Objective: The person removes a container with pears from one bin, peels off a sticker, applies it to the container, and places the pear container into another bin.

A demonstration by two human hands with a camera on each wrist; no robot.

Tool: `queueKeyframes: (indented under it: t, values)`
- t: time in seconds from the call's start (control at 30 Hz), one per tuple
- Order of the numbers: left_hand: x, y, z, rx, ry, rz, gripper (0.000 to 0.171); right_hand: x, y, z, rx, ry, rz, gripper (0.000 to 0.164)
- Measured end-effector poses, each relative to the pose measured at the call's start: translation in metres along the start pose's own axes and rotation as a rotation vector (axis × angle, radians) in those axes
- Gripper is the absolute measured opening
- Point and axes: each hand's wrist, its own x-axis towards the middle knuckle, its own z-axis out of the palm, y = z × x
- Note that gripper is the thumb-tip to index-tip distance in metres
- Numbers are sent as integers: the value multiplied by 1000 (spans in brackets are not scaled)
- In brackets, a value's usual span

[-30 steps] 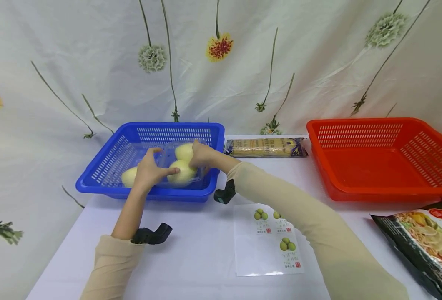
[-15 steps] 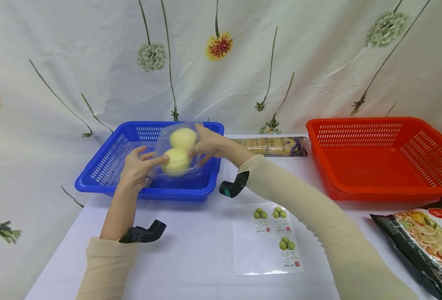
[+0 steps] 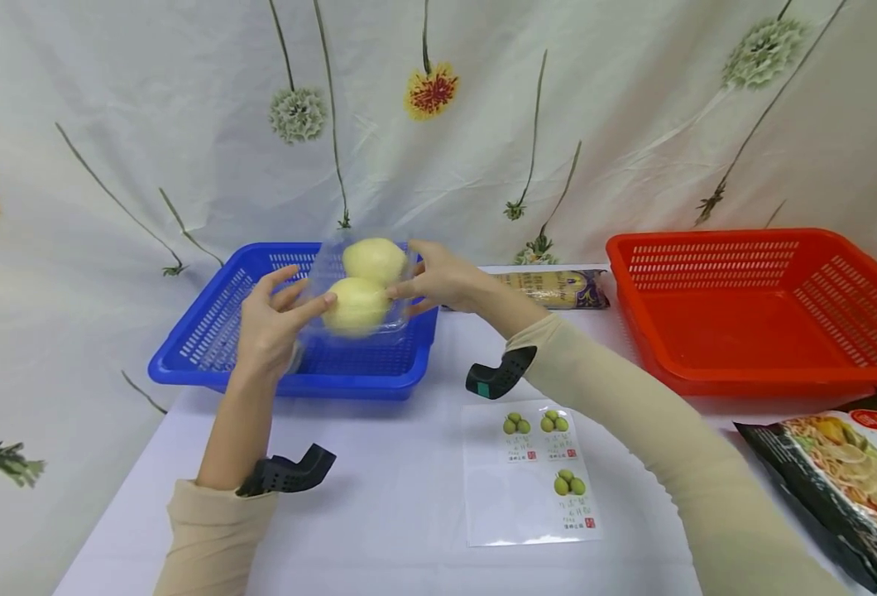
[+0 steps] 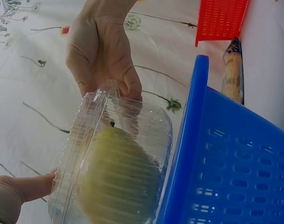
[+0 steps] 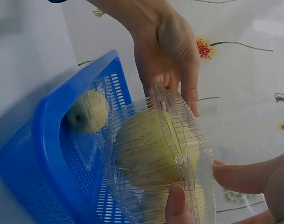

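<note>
A clear plastic clamshell box (image 3: 327,265) with pale yellow pears (image 3: 358,306) is held tilted above the blue basket (image 3: 357,386). My left hand (image 3: 265,319) grips its left side, thumb on the front face. On its right side my right hand (image 3: 446,280) pinches the edge between thumb and fingers. In the left wrist view, a pear (image 4: 118,177) with a dark stem shows through the ribbed plastic wall. The right wrist view shows another pear (image 5: 90,112) under clear plastic inside the basket. Some fingertips are hidden behind the box.
A red basket (image 3: 736,382) stands at the right. Between the baskets lies a long gold noodle packet (image 3: 550,288). A sticker sheet (image 3: 513,505) printed with green fruit lies on the white table. A black noodle bag (image 3: 848,472) is at the front right.
Both hands have lifted the clamshell box of pears up out of the blue basket and tilted its face toward me. Over the last half second it has shifted slightly right and up.
</note>
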Motion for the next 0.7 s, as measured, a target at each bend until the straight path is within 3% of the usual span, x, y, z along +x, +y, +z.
queueKeyframes:
  t: [0.37,0.7]
  values:
    - [-9,3,21,-91,-48,55,63,-25,7,-25,-100,59,-54,83]
    - [-9,2,48,-138,-102,64,60,-47,20,-49,-61,90,-79,83]
